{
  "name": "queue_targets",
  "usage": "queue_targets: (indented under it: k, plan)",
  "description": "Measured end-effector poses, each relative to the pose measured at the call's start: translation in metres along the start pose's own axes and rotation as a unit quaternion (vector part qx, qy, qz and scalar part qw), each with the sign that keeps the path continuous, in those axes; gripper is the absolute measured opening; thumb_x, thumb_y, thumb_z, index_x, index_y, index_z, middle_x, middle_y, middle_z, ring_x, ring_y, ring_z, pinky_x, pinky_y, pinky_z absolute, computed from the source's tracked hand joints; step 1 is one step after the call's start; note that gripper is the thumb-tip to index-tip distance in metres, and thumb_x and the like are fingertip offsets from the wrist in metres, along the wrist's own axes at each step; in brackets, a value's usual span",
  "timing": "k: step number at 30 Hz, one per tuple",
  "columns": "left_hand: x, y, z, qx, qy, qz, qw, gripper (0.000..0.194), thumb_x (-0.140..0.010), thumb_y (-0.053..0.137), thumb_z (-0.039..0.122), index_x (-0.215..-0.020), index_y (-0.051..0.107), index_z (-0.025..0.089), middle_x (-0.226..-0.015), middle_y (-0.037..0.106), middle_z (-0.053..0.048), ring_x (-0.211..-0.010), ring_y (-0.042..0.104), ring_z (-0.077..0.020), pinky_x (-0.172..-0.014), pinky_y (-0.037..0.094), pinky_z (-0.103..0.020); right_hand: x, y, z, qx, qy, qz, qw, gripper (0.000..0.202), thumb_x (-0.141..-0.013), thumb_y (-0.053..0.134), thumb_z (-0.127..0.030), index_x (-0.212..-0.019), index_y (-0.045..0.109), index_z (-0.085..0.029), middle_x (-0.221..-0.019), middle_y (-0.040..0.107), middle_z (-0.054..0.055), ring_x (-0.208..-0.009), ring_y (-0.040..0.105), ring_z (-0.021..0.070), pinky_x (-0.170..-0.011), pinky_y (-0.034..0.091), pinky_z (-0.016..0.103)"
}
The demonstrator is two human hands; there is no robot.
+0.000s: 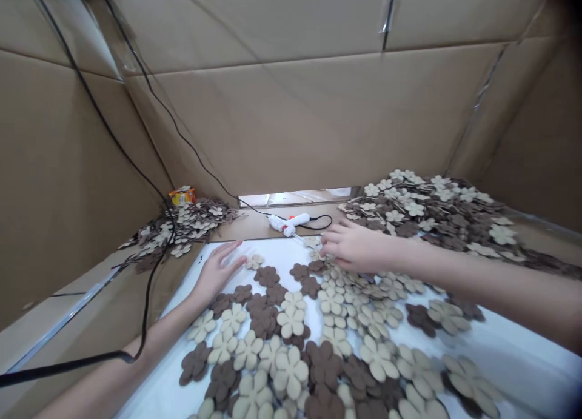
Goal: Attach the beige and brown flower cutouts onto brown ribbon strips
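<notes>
My left hand (220, 268) is over the left part of the white board (282, 254), thumb and fingers apart, with nothing seen in it. Just beyond its thumb lies a cream flower cutout (254, 261). Over the far middle of the board my right hand (352, 247) hovers above or rests on cream flower cutouts; which of these I cannot tell. Its fingers are spread and slightly bent. Brown flower cutouts (267, 276) and cream ones cover much of the board, many overlapping. Just past the board's far edge, a white glue gun (288, 224) lies on its side.
A large heap of brown and cream cutouts (413, 207) stands at the far right, a smaller heap (193, 225) at the far left beside an orange-yellow packet (182, 195). Cardboard walls (291, 128) enclose the space. A black cable (148, 298) crosses my left forearm.
</notes>
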State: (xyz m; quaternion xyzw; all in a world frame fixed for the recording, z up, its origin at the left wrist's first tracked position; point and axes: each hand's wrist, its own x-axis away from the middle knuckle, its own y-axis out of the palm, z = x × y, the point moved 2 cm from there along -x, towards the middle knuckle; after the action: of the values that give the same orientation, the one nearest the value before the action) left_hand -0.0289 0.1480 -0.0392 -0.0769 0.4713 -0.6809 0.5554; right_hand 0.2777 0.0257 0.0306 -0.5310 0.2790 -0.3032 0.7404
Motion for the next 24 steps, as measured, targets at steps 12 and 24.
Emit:
queue_targets:
  k: [12,24]
  plan:
    - [0.032,-0.016,0.049,-0.014,0.292,-0.012,0.956,0.023,-0.088,0.045,0.015,-0.103,0.062,0.020,-0.107,0.066,-0.007,-0.112,0.051,-0.0214,-0.099,0.039,-0.042,0.041,0.000,-0.006,-0.127,0.070,-0.008,0.989,0.031,-0.092,0.037,-0.031,-0.110,0.061,-0.022,-0.106,0.061,0.008,-0.098,0.056,0.0223,-0.088,0.042,0.038]
    - [0.059,0.001,0.093,-0.061,0.294,-0.320,0.899,0.036,-0.093,0.039,0.022,-0.126,0.053,0.030,-0.133,0.054,-0.001,-0.127,0.042,-0.0202,-0.109,0.031,-0.040,0.135,0.037,0.023,-0.246,0.235,-0.040,0.940,0.030,-0.090,0.041,-0.035,-0.115,0.057,-0.031,-0.120,0.056,0.007,-0.104,0.057,0.0230,-0.084,0.047,0.034]
